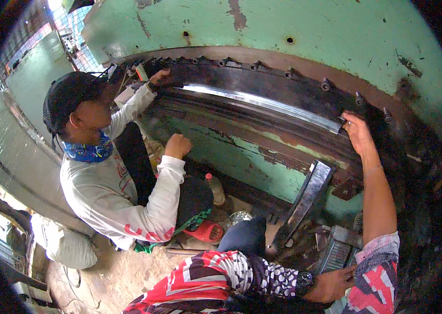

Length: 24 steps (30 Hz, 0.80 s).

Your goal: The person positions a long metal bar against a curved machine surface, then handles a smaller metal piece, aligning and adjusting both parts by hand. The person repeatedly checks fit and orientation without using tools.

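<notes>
A long, shiny metal strip (262, 103) lies lengthwise in the dark jaw of a big green machine (346, 31). My right hand (358, 132) reaches up and grips the strip's right end, fingers closed around it. Low down, my left hand (330, 285) rests beside a grey ribbed motor housing (342, 245); my right sleeve covers its fingertips, so their hold cannot be made out. A co-worker in a white long-sleeved shirt (100, 193) crouches at the left. One of that person's hands (159, 77) is at the strip's far left end; the other (178, 146) is a raised fist.
Bolts (289, 73) line the machine's clamp bar. A dark metal channel (304, 201) leans against the machine's lower front. On the floor are a red-capped bottle (214, 189), a red sandal (205, 231) and a stuffed white sack (69, 248).
</notes>
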Each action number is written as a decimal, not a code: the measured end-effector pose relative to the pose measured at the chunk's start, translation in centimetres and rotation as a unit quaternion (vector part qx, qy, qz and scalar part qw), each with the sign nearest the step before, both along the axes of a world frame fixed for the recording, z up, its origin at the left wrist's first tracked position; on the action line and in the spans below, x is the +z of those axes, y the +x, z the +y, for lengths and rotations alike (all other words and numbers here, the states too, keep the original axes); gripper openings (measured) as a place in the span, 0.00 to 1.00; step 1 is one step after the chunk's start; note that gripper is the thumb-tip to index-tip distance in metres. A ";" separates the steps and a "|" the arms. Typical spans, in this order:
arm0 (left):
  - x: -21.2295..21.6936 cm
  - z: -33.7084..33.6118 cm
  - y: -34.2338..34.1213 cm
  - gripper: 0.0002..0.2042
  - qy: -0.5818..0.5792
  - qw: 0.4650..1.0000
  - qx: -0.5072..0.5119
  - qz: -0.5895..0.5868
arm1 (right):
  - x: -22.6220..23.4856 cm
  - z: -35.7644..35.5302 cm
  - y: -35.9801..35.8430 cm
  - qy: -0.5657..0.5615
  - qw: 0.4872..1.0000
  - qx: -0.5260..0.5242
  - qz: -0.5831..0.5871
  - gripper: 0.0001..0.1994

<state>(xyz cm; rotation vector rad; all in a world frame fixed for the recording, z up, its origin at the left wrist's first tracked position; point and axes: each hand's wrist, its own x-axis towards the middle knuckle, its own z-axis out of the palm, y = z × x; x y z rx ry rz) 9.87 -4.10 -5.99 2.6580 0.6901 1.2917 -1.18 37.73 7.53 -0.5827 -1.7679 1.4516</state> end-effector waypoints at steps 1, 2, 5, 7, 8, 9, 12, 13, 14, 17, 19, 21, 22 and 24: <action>0.0 0.1 0.2 0.17 -0.001 1.000 -0.002 0.000 | -0.6 1.0 0.5 0.013 1.000 0.008 -0.003 0.18; 0.0 0.0 0.2 0.17 0.002 1.000 -0.004 0.000 | -1.1 1.6 0.8 0.026 1.000 0.014 -0.008 0.21; -0.2 0.1 0.1 0.18 -0.001 1.000 -0.003 0.000 | -2.0 2.5 1.4 0.036 0.999 0.025 -0.015 0.21; -0.4 0.1 0.0 0.18 -0.007 1.000 0.001 0.000 | -2.2 1.7 0.9 0.073 0.996 0.018 -0.043 0.21; -0.5 0.0 -0.1 0.18 -0.011 1.000 0.005 -0.002 | -2.2 1.1 0.6 0.066 0.997 0.015 -0.042 0.21; -0.5 -0.1 -0.2 0.18 -0.012 1.000 0.007 -0.001 | -2.2 0.4 0.2 0.058 0.997 0.012 -0.041 0.21; -0.5 -0.3 -0.2 0.18 -0.012 1.000 0.006 0.001 | -2.0 -0.1 0.0 0.008 1.000 0.012 -0.011 0.21; -0.5 -0.5 -0.1 0.18 -0.013 1.000 0.002 0.001 | -2.0 -0.2 0.4 0.037 0.999 0.009 -0.025 0.21; -0.5 -0.6 -0.1 0.18 -0.013 1.000 -0.001 0.001 | -2.1 -0.3 0.8 0.066 0.997 0.005 -0.040 0.21; -0.6 -0.5 -0.2 0.18 -0.016 1.000 -0.007 0.004 | -2.1 -0.8 1.1 0.112 0.993 -0.007 -0.036 0.18; -0.8 -0.4 -0.6 0.18 -0.018 1.000 0.003 0.012 | -2.1 -2.4 0.3 0.132 0.991 -0.003 0.019 0.12; -0.8 -0.7 -1.2 0.18 -0.020 0.999 0.016 0.026 | -1.4 -2.8 -1.1 0.002 0.999 0.021 0.044 0.11; -0.7 -0.7 -1.4 0.19 -0.019 0.999 0.017 0.034 | -1.0 -2.9 -1.2 -0.063 0.996 0.022 0.059 0.10; -1.0 -0.7 -1.4 0.19 -0.014 0.999 0.017 0.048 | 0.0 -4.0 -1.9 -0.081 0.995 0.034 0.054 0.11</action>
